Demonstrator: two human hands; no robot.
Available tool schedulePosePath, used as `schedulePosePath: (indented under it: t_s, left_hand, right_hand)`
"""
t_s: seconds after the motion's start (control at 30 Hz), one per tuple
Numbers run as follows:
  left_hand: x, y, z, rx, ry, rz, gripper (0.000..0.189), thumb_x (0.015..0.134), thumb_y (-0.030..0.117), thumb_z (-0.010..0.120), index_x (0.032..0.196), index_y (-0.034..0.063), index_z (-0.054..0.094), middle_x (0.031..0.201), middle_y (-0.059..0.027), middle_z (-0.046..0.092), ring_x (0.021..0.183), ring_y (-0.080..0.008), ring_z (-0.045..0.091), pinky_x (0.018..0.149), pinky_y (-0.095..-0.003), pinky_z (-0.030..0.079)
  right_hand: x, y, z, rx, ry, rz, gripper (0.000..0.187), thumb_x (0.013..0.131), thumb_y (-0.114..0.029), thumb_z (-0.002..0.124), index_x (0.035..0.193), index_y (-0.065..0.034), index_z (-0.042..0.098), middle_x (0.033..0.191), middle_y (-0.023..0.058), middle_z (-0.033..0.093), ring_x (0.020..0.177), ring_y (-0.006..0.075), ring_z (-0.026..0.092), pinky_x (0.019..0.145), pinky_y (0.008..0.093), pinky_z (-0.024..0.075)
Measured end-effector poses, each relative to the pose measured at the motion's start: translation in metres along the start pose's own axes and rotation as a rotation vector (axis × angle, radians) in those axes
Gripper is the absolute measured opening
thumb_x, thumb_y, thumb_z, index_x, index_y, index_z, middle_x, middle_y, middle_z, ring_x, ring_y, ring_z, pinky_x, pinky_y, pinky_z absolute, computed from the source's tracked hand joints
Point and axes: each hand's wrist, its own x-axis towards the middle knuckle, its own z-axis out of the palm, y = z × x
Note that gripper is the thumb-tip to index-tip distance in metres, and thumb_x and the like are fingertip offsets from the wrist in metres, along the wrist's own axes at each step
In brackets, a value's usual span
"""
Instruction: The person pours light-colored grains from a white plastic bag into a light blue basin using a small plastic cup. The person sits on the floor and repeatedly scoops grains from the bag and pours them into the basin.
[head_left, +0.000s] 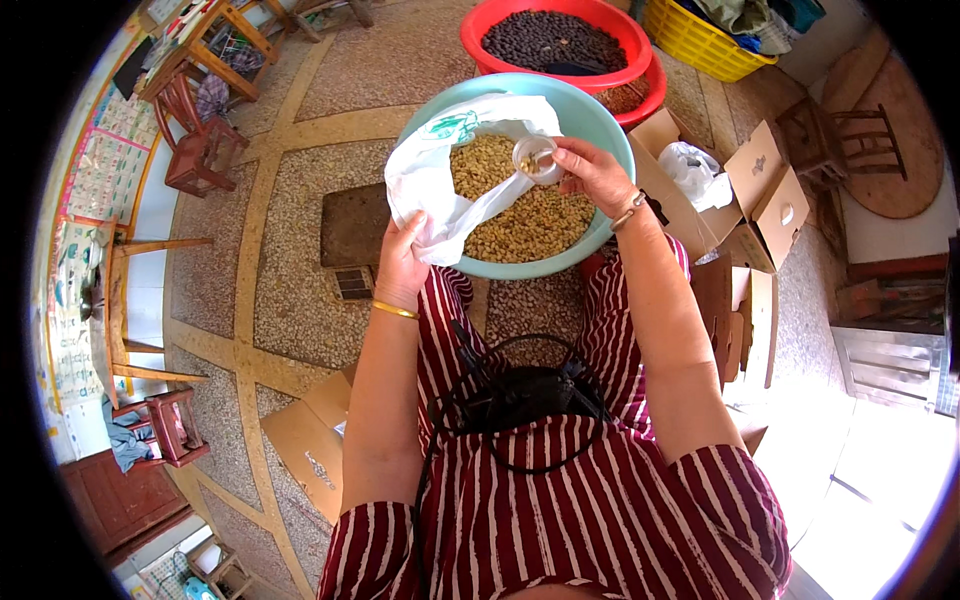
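My left hand (403, 255) grips the edge of a white plastic bag (431, 187) with green print, its mouth held wide over a light-blue plastic basin (615, 142). Small yellowish-brown pieces (536, 232), perhaps dried kernels or fruit, fill much of the basin; more of them show through the bag's mouth. In my right hand (596, 174) is a small round clear plastic cup (537, 159), pinched at its rim between thumb and fingers. It is tilted over the bag's opening with a few pieces inside.
Beyond the basin stand a red basin (472, 37) of dark round pieces, a second red basin (658, 94) partly under it, and a yellow basket (701, 45). Open cardboard boxes (761, 172) are at the right. A low dark stool (352, 225) is left of the basin, and another carton (307, 435) lies by my left arm.
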Motion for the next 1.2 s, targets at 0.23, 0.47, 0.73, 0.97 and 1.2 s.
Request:
schedulePosePath:
  t_s: [0.23, 0.47, 0.73, 0.97, 1.2]
  left_hand:
    - [0.001, -0.002, -0.009, 0.025, 0.036, -0.012, 0.044, 0.08, 0.008, 0.064, 0.12, 0.0001, 0.048, 0.111, -0.0062, 0.057, 0.102, -0.018, 0.056, 0.089, -0.0333, 0.045]
    - [-0.003, 0.004, -0.001, 0.011, 0.015, -0.032, 0.045, 0.08, 0.008, 0.064, 0.12, 0.0004, 0.048, 0.111, -0.0063, 0.057, 0.102, -0.0183, 0.056, 0.089, -0.0335, 0.045]
    - [0.0, 0.001, -0.008, 0.001, 0.016, -0.046, 0.044, 0.08, 0.007, 0.062, 0.121, 0.001, 0.047, 0.11, -0.0066, 0.057, 0.101, -0.0186, 0.056, 0.088, -0.0339, 0.045]
    - [-0.003, 0.004, -0.007, -0.024, 0.007, -0.012, 0.044, 0.081, 0.008, 0.062, 0.122, 0.0012, 0.047, 0.111, -0.0062, 0.056, 0.102, -0.019, 0.055, 0.089, -0.0348, 0.045]
    - [0.0, -0.001, -0.004, -0.051, 0.035, 0.043, 0.041, 0.084, 0.012, 0.06, 0.121, 0.0016, 0.047, 0.109, -0.006, 0.057, 0.1, -0.0182, 0.055, 0.088, -0.0337, 0.045]
  right_hand:
    - [0.026, 0.014, 0.017, -0.145, 0.304, -0.288, 0.051, 0.082, -0.035, 0.065, 0.119, -0.001, 0.053, 0.095, 0.0036, 0.061, 0.079, 0.0093, 0.056, 0.064, 0.0207, 0.0471]
    - [0.031, 0.013, 0.042, -1.03, 0.38, -0.56, 0.048, 0.069, -0.023, 0.071, 0.114, -0.011, 0.057, 0.109, 0.0069, 0.06, 0.097, 0.0293, 0.056, 0.087, 0.0363, 0.0435]
    - [0.031, 0.015, 0.052, -1.254, 0.333, -0.541, 0.052, 0.067, -0.016, 0.07, 0.116, -0.0236, 0.056, 0.126, 0.0009, 0.05, 0.113, 0.0267, 0.046, 0.093, 0.044, 0.037]
    - [0.018, 0.009, 0.046, -0.851, 0.407, -0.702, 0.056, 0.07, -0.004, 0.069, 0.123, -0.0137, 0.051, 0.119, 0.0086, 0.055, 0.108, 0.0278, 0.05, 0.095, 0.0403, 0.0408]
    - [-0.014, -0.001, 0.003, 0.207, -0.21, -0.018, 0.056, 0.081, -0.029, 0.065, 0.125, -0.0006, 0.046, 0.111, 0.0085, 0.057, 0.101, 0.0188, 0.056, 0.084, 0.0333, 0.0473]
